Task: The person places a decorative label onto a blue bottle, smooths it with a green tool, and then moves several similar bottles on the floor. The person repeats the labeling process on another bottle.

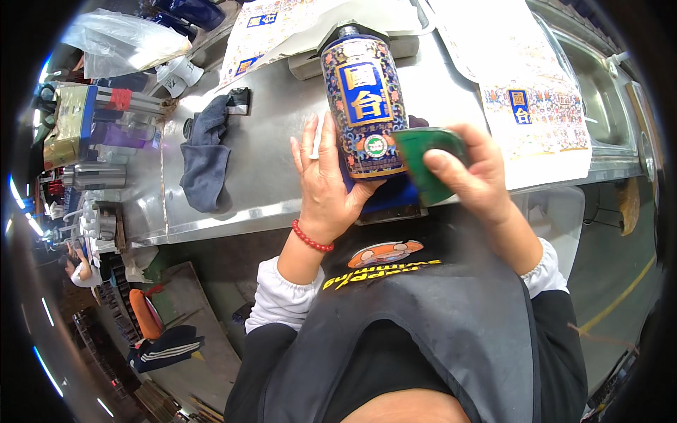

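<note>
while the head view looks straight down, the decorated bottle lies along the steel worktop with its dark cap end pointing away from the person and its base toward the apron. the left hand cups the bottle's near left side, palm against the wall and fingers spread flat and upward, so its grip is wide and steadying rather than closed round anything. the right hand has its grip closed on a green pad, thumb on top, and the pad presses against the bottle's lower right flank near the base.

the bottle looks like glazed ceramic or glass with a glossy patterned skin, so i judge it stiff, fairly heavy, slippery and breakable if it rolls off the edge. the best hold seems to be round the straight middle of the body, well below the narrow neck, with the palm wrapped as far round as it reaches. the pad looks soft and light, easy to pinch.

a dark grey cloth lies well apart to the left on the worktop, and flat printed cartons lie to the right, beside a sink.
</note>
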A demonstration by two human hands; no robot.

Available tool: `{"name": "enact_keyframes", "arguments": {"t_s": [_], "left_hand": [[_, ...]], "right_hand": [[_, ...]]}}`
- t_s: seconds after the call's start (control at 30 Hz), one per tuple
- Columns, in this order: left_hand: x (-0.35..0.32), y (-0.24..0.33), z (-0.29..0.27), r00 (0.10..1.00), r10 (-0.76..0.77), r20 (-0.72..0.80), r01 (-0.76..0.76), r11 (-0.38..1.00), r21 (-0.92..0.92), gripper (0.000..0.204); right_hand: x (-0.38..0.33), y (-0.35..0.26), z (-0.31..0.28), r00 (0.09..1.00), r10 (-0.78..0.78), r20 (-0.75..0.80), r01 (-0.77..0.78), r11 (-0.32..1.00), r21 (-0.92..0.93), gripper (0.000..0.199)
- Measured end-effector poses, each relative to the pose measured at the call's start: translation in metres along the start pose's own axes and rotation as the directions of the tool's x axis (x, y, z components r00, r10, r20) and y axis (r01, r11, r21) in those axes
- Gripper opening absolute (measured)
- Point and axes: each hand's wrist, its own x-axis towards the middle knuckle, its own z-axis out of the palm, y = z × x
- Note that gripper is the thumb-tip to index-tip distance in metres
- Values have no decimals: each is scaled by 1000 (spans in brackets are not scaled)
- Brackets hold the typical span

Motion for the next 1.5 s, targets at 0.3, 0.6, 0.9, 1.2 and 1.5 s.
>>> {"name": "enact_keyframes", "arguments": {"t_s": [0.3, 0.6, 0.9, 1.2, 1.5], "left_hand": [[7, 3, -8, 991, 131, -17, -128, 983, 131, 123], [34, -24, -15, 972, 231, -32, -233, 969, -84, 97], [113, -41, -33, 861, 491, 134, -504, 859, 90, 74], [89, -5, -37, 714, 690, 118, -692, 721, -32, 66], [108, -13, -37, 789, 611, 63, -610, 791, -46, 58]], "right_hand": [[20, 13, 9, 966, 152, -211, -127, 983, 129, 20], [45, 12, 12, 957, 128, -259, -109, 990, 86, 16], [49, 22, 8, 938, 227, -261, -163, 955, 246, 19], [33, 7, -23, 926, 232, -298, -166, 959, 229, 14], [26, -2, -28, 939, 183, -291, -164, 982, 89, 14]]}}
